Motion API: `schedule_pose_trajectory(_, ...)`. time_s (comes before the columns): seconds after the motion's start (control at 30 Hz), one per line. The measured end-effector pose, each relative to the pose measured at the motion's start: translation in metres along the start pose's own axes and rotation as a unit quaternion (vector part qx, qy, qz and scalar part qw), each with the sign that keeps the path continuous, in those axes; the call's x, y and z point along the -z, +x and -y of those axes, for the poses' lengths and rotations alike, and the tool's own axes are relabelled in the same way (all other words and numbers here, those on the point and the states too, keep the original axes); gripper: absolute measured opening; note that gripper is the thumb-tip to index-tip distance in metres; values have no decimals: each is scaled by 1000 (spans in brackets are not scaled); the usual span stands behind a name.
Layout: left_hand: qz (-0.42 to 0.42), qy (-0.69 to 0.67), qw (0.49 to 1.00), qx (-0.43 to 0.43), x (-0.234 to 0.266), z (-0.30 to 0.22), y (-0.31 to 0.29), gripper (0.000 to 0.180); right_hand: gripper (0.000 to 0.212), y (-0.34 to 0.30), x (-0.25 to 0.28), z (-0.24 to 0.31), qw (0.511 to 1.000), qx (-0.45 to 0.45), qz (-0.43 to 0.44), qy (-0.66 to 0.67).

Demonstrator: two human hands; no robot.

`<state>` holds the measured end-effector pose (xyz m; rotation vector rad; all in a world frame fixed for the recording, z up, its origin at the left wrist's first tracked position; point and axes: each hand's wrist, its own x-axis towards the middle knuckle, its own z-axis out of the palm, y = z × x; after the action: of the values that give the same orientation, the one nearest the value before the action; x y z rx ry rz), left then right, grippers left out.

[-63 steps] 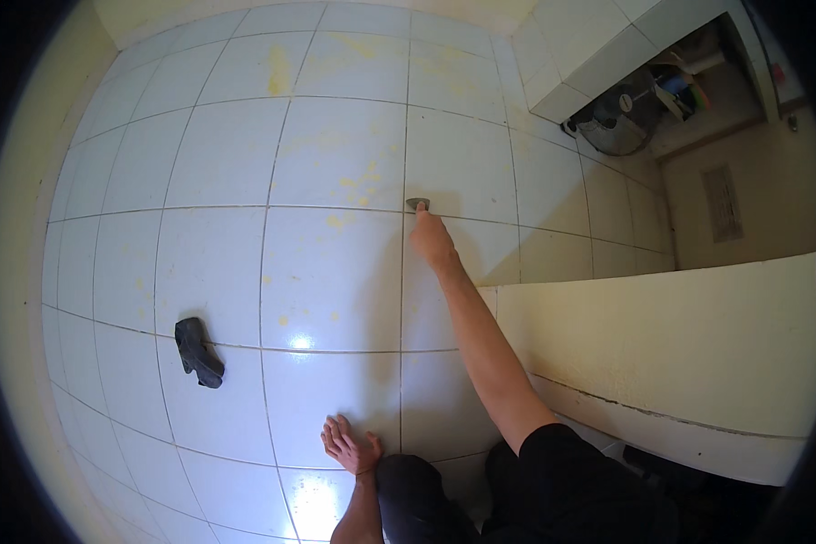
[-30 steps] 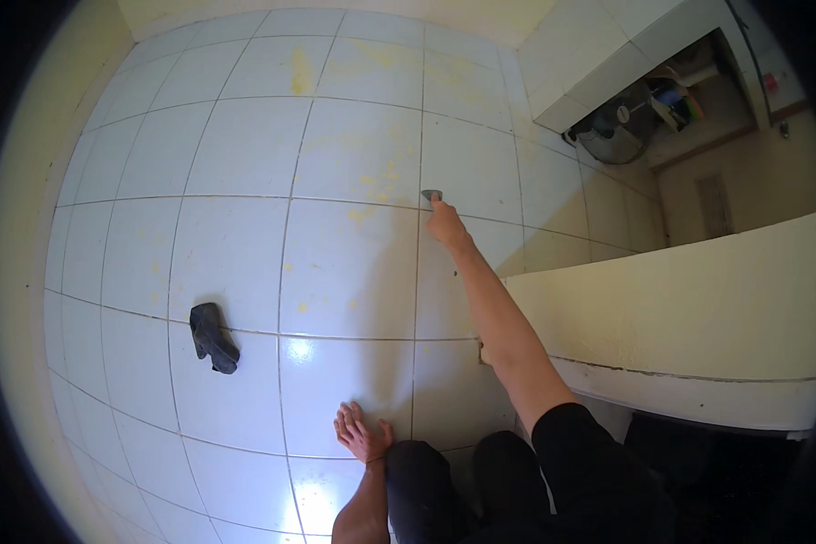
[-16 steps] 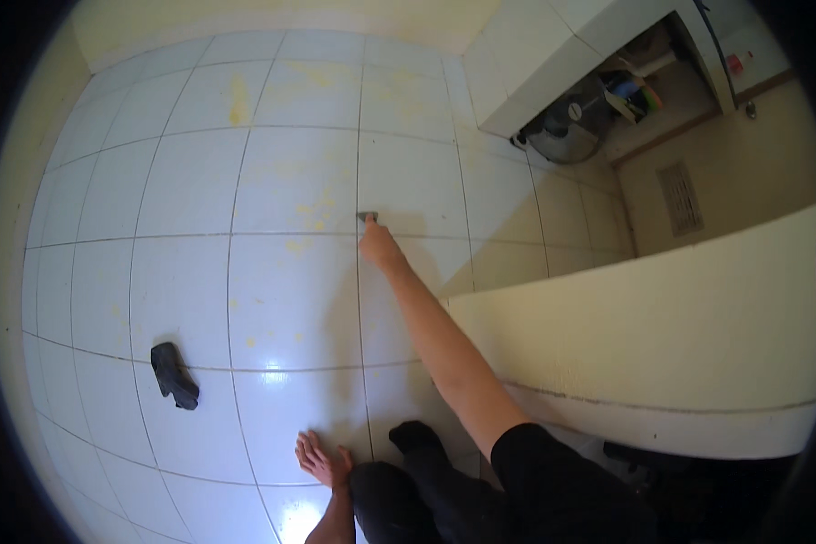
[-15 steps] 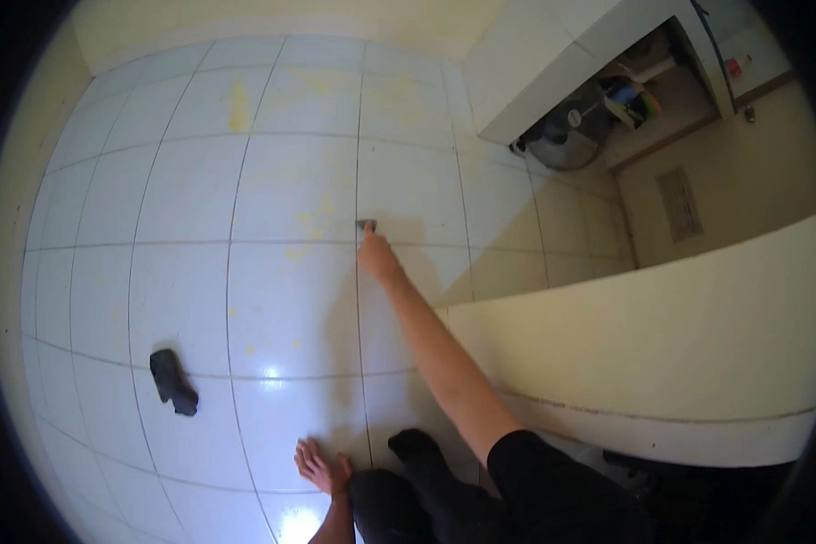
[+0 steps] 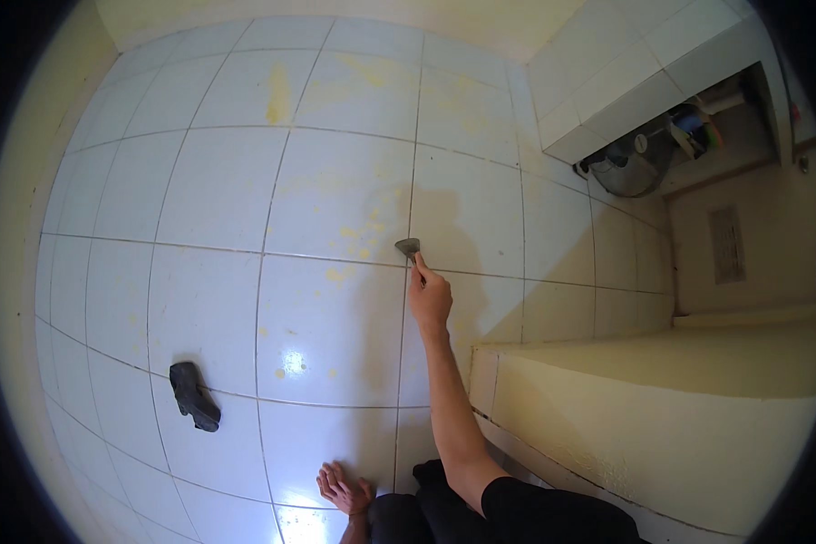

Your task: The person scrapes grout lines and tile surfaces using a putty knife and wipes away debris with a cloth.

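My right hand [image 5: 431, 297] reaches forward over the white tiled floor [image 5: 204, 313], its fingers closed round the handle of a putty knife [image 5: 409, 246]. The flared metal blade is close to a grout line, just right of some small yellow spots [image 5: 369, 240]. The fingers hide most of the handle. Low in the view, beside my knees, my left hand [image 5: 346, 490] rests on the tiles with its fingers spread and nothing in it.
A dark, crumpled, sock-like piece [image 5: 194, 397] lies on the floor at left. Yellow stains [image 5: 278, 93] mark the far tiles. A low cream wall [image 5: 644, 412] runs along my right side. Beyond it, a fan [image 5: 632, 165] stands in a tiled recess.
My right hand has turned, so more of the putty knife's blade shows. The whole view has shifted, with the floor and stains now further right. My left hand stays on the tiles.
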<state>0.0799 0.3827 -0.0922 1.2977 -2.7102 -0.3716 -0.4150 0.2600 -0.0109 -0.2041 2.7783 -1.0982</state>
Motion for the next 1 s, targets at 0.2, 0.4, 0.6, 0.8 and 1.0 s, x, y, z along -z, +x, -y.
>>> schedule_pose_trajectory(0.2,-8,-7,1000,-21,2,-2,3,71,42,9,-2,15,991,14,43,-124)
schedule_pose_trajectory(0.4,5,-14,1000,28,20,-18,16,71,45,8,-2,26,977,15,119,-175)
schedule_pose_trajectory(0.6,-39,-16,999,8,10,-12,15,66,50,17,-7,19,979,22,114,-166)
schedule_pose_trajectory(0.8,-100,-56,993,-9,17,105,78,21,51,15,-16,10,982,43,90,-163)
schedule_pose_trajectory(1.0,-356,-133,888,261,29,179,129,36,49,31,0,-8,979,71,66,-182)
